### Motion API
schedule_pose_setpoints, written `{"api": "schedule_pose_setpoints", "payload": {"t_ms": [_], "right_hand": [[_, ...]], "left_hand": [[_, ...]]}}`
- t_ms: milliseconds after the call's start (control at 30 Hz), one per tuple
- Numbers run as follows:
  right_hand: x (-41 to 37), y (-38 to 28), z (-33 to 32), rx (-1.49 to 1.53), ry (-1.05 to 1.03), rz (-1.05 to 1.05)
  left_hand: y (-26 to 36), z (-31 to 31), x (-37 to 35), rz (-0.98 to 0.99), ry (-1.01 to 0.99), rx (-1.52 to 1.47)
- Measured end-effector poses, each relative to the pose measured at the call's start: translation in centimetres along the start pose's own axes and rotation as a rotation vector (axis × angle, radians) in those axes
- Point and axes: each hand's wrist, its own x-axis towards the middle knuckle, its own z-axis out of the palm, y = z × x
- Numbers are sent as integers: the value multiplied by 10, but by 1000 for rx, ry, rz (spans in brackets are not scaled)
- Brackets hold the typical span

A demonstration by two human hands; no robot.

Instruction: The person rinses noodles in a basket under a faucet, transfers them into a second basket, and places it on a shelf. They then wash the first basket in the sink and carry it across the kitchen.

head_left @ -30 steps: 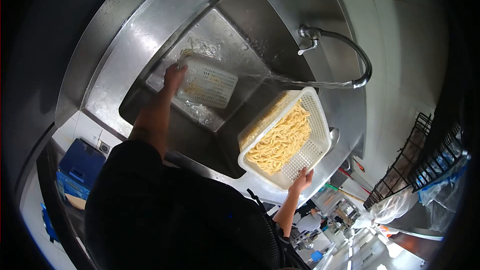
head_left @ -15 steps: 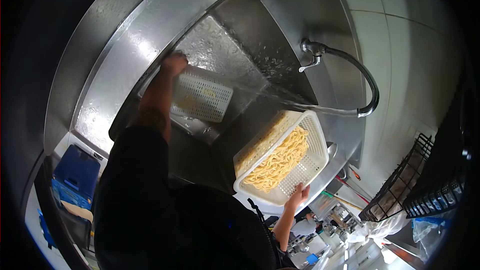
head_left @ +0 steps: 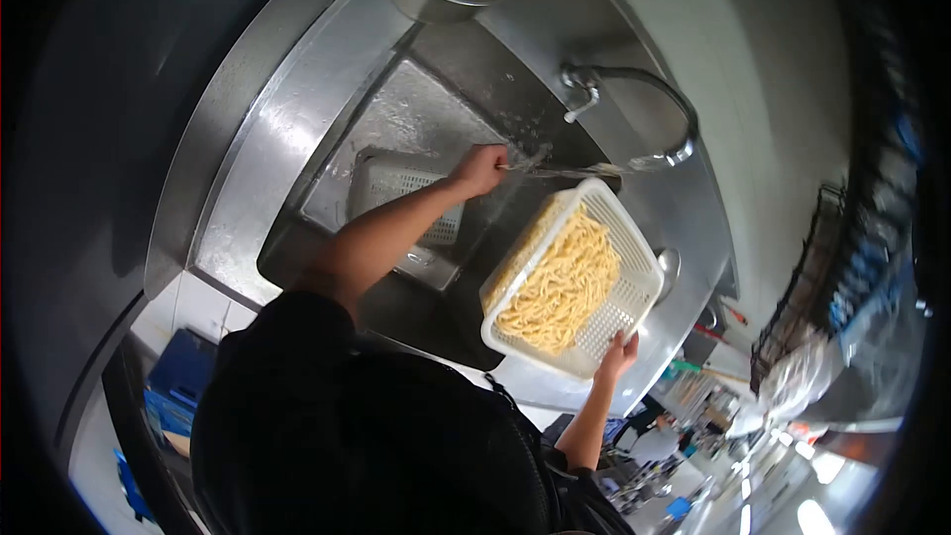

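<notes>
My right hand grips the near rim of a white plastic basket, which is tilted at the sink's right edge. Thick yellow noodles fill one side of it. Over the sink, my left hand is closed beside the running water; what it holds, if anything, I cannot make out. Beneath that forearm, a second white perforated basket lies in a shallow metal tray with water in it. My arm partly covers this basket.
A curved tap runs water into the sink. A round metal pot stands at the far corner. On the right counter lies a metal ladle or spoon. Wire racks hang at the right; another person is in the background.
My left hand has moved from the tray's far-left side rightward to the water stream, leaving the lower basket. My right hand still holds the noodle basket. The whole view has shifted.
</notes>
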Motion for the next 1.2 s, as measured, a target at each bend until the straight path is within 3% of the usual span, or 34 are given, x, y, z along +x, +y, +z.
{"api": "schedule_pose_setpoints", "payload": {"t_ms": [67,200,267,300,400,467,533,733,800,867,1000,1067,1200], "right_hand": [[-1,-2,0,26,18,22],[6,4,-2,11,27,53],[7,5,-4,12,34,55],[5,3,-3,78,31,29],[5,2,1,175,46,-3],[7,13,-2,184,52,-1],[17,28,0,89,71,-46],[13,17,-1,107,16,-80],[6,4,-1,83,-34,-77],[6,3,0,203,-24,-9],[10,7,-2,110,-11,-26],[14,13,-6,91,-23,-51],[9,10,-3,105,-7,-41]], "left_hand": [[28,22,12,-159,-105,-11],[47,50,23,-123,-135,119],[51,46,22,-131,-69,214],[63,37,19,-211,-96,184],[83,17,15,-201,-136,164],[98,5,20,-123,-133,236],[125,-18,27,-21,-155,78],[271,-62,11,263,-333,-140],[297,-46,1,242,-507,-282],[313,-29,-8,284,-687,-211],[322,-29,-26,397,-816,-73],[303,-48,-22,441,-684,130],[191,-87,-11,-22,-365,-319]]}}
